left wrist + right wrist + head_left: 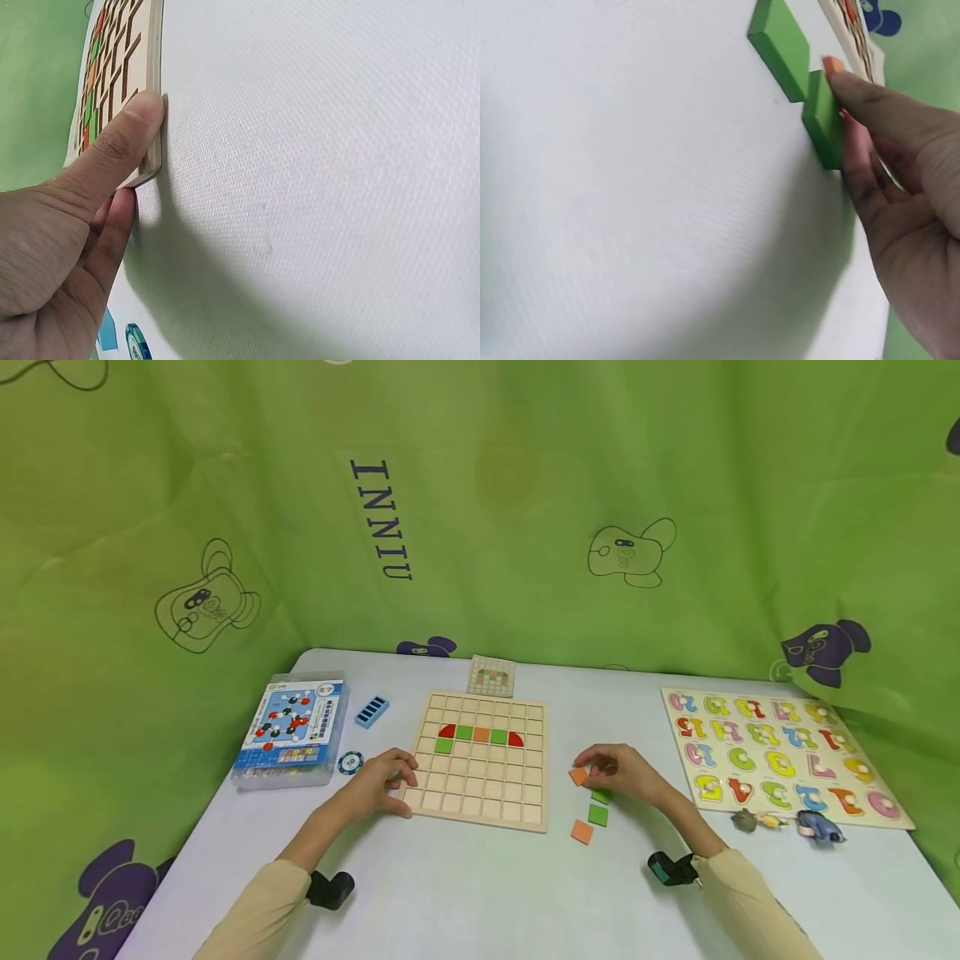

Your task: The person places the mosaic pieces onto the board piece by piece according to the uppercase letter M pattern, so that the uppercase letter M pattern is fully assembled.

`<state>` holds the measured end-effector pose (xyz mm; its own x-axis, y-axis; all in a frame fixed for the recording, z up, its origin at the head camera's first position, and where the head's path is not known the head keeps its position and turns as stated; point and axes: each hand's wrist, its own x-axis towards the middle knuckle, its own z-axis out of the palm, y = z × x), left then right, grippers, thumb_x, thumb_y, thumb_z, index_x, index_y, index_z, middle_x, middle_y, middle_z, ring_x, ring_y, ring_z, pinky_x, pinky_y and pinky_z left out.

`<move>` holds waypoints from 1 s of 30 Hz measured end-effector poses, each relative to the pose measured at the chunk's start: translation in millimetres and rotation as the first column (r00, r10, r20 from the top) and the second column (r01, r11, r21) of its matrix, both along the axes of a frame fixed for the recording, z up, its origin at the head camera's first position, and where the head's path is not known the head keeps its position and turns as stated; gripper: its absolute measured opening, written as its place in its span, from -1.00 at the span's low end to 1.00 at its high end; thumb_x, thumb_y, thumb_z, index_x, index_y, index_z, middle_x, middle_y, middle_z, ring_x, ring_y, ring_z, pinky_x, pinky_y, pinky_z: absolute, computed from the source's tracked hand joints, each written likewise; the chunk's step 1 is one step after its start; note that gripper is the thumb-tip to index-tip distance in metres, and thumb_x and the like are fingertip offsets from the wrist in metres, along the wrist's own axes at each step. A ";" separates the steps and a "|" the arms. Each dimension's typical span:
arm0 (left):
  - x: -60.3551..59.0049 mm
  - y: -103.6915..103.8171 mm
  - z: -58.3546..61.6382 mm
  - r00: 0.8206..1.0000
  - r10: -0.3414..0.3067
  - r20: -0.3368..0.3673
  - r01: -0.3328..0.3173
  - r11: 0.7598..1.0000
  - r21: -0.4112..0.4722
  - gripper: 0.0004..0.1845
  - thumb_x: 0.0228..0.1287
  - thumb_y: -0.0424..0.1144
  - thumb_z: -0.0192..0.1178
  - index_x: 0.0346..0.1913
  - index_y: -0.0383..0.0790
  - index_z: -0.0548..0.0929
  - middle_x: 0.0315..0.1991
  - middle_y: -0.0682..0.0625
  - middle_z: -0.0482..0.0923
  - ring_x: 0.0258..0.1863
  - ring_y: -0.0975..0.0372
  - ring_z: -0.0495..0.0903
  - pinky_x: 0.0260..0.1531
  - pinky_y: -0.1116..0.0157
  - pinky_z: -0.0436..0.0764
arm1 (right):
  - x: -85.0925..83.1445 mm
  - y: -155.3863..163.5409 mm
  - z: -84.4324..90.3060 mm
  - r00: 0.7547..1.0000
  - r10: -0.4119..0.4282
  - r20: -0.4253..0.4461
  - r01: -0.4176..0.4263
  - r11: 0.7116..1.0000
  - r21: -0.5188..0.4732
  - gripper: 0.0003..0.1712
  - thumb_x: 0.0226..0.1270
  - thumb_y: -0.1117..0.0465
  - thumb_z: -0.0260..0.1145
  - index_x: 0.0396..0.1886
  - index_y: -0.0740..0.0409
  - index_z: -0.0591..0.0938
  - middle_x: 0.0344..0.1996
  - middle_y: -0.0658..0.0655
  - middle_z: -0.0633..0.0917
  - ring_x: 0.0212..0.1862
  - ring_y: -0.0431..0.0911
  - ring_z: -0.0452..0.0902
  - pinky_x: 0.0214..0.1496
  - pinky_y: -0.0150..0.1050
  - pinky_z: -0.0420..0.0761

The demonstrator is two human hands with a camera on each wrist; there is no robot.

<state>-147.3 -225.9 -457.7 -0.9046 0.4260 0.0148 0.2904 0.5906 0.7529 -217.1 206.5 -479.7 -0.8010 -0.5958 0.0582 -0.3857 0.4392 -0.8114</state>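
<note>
Beside board edge [480, 814] (left thumb [131, 131])

A pale grey table [465, 893] stands before a green curtain [480, 527] printed with cartoon figures. At about ten o'clock on it lies a clear plastic box [291, 729] with a molecule picture on its lid. Just beside that box, toward one o'clock, rests a small blue block [371, 711]; at its four o'clock corner sits a poker chip [350, 763]. Far off at three o'clock lies a number puzzle board [780, 750], with small toy figures [791, 823] at its six o'clock edge. At twelve o'clock a small pattern card [492, 676] lies.
</note>
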 end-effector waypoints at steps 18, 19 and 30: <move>-1.6 -12.5 -9.8 0.995 -0.065 0.070 0.062 0.997 0.042 -0.67 -0.10 -0.38 0.50 -0.24 -0.24 0.61 0.16 -0.20 0.39 0.20 -0.08 0.36 0.07 0.30 0.57 | 8.8 -6.8 -3.1 0.979 -0.198 0.047 0.203 0.967 -0.151 -0.66 0.14 0.49 0.37 -0.05 0.45 0.60 -0.13 0.38 0.66 -0.18 0.09 0.66 -0.15 -0.40 0.66; -1.9 -13.4 -10.1 0.995 -0.067 0.074 0.064 0.997 0.039 -0.67 -0.10 -0.37 0.50 -0.23 -0.24 0.62 0.16 -0.19 0.40 0.20 -0.08 0.36 0.08 0.31 0.57 | 10.3 -7.7 -2.7 0.975 -0.216 0.054 0.222 0.962 -0.158 -0.65 0.14 0.49 0.36 -0.04 0.46 0.59 -0.11 0.39 0.65 -0.16 0.13 0.66 -0.14 -0.40 0.66; -2.3 -11.8 -6.6 0.993 -0.039 0.110 0.033 0.998 0.062 -0.67 -0.12 -0.40 0.50 -0.22 -0.24 0.66 0.17 -0.16 0.41 0.23 -0.06 0.35 0.07 0.36 0.56 | 25.9 -27.1 5.4 0.909 -0.357 0.215 0.405 0.881 -0.247 -0.60 0.16 0.53 0.32 0.03 0.51 0.54 -0.02 0.47 0.60 -0.07 0.12 0.64 -0.15 -0.44 0.65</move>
<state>-149.6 -237.8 -464.3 -0.8861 0.4598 -0.0582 0.2237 0.5343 0.8152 -191.3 179.4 -474.2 -0.9749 -0.2205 0.0293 -0.0903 0.2720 -0.9580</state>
